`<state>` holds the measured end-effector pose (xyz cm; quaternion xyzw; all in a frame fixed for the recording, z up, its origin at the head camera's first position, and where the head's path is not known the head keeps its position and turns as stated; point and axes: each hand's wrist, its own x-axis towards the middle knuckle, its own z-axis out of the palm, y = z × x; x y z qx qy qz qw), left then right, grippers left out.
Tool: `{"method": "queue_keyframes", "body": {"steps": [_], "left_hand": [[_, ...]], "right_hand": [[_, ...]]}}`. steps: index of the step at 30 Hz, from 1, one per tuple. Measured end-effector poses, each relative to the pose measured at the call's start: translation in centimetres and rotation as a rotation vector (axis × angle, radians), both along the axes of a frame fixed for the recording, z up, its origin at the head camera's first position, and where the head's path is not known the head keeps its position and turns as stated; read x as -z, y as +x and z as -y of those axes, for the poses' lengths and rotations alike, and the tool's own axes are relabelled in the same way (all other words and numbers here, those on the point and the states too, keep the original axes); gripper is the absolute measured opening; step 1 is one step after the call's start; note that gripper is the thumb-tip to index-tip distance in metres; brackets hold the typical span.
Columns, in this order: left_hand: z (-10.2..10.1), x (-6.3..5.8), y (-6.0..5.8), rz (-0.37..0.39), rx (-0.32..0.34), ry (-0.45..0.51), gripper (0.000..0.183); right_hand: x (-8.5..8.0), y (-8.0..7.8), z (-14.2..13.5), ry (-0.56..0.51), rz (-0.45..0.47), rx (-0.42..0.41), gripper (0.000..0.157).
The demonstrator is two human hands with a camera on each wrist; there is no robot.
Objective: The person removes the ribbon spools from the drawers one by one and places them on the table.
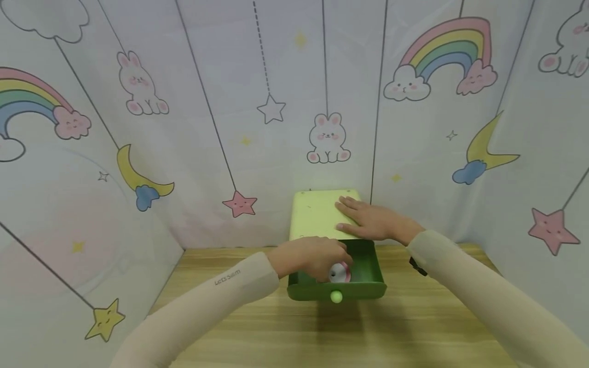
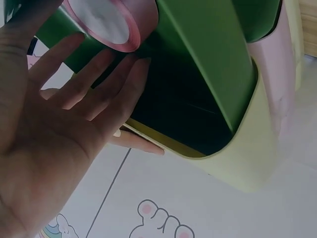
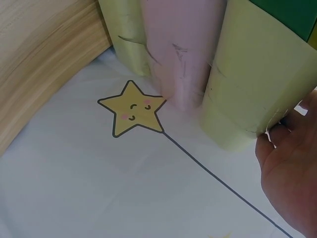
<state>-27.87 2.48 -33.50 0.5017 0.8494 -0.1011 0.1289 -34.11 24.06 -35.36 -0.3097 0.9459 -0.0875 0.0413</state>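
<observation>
A green drawer (image 1: 368, 266) with a pale green round knob (image 1: 336, 296) stands pulled out of a pale yellow-green cabinet (image 1: 317, 209). Inside it is a spool of pink ribbon (image 1: 339, 273) with a white face, tilted near the drawer's front. My left hand (image 1: 317, 258) reaches into the drawer from the left. In the left wrist view its loosely spread fingers are at the edge of the spool (image 2: 101, 22); the thumb tip is out of sight. My right hand (image 1: 375, 221) rests with outstretched fingers on the cabinet's top, near its right edge.
Below the pale yellow-green tier, the right wrist view shows a pink tier (image 3: 181, 54) and another yellow-green one (image 3: 126, 39). The cabinet stands on a wood-grain table (image 1: 257, 317), close against a white cloth backdrop (image 1: 271, 168) printed with rabbits, stars and rainbows.
</observation>
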Motion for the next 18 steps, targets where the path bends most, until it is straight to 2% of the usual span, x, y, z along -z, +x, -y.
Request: {"method": "queue_keyframes", "body": {"steps": [11, 18], "left_hand": [[0.05, -0.07, -0.08, 0.038, 0.018, -0.018, 0.048], [0.14, -0.02, -0.12, 0.011, 0.03, -0.043, 0.054]], "right_hand": [[-0.25, 0.15, 0.13, -0.004, 0.001, -0.004, 0.082], [-0.22, 0.22, 0.12, -0.007, 0.018, -0.002, 0.083]]}}
